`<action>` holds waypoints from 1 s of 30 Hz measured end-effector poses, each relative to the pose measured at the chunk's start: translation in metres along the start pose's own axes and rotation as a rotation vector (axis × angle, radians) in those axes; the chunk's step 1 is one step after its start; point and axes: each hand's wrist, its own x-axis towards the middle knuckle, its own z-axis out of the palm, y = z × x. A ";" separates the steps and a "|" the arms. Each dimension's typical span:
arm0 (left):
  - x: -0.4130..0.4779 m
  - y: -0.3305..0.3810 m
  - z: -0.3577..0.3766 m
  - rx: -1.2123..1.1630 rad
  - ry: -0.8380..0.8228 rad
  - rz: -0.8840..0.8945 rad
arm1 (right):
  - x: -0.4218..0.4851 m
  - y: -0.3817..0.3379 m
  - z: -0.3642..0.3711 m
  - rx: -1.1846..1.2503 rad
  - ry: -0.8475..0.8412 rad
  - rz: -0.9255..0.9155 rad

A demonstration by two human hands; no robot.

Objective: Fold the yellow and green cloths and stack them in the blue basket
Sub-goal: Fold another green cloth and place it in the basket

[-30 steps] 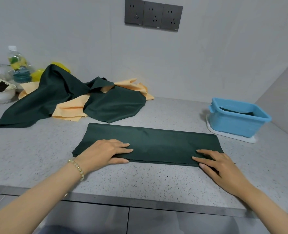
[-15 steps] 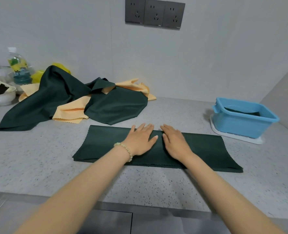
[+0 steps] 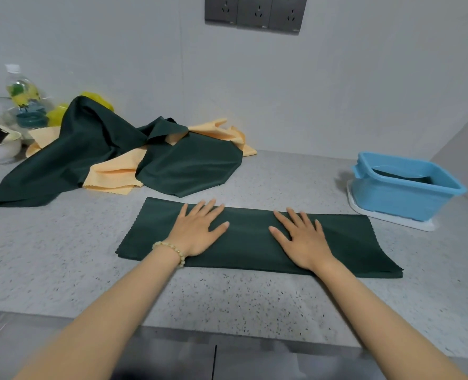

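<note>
A dark green cloth (image 3: 250, 237), folded into a long strip, lies flat on the speckled counter (image 3: 63, 256) in front of me. My left hand (image 3: 198, 229) presses flat on its left half with fingers spread. My right hand (image 3: 301, 238) presses flat on its right half. Behind, at the left, lies a loose heap of green cloths (image 3: 95, 149) and yellow cloths (image 3: 112, 175). The blue basket (image 3: 402, 194) stands at the right on a white tray, with a dark cloth inside.
A white bowl (image 3: 0, 150), a plastic bottle (image 3: 24, 100) and yellow objects sit at the far left against the wall. Grey sockets (image 3: 256, 12) are on the wall above. The counter's front edge runs just below my forearms.
My hands went from the strip's ends to its middle, then spread apart sideways over the cloth, both still flat on it.
</note>
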 end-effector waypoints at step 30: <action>-0.010 0.031 -0.018 0.140 -0.021 0.231 | -0.081 -0.055 -0.015 0.142 0.063 -0.384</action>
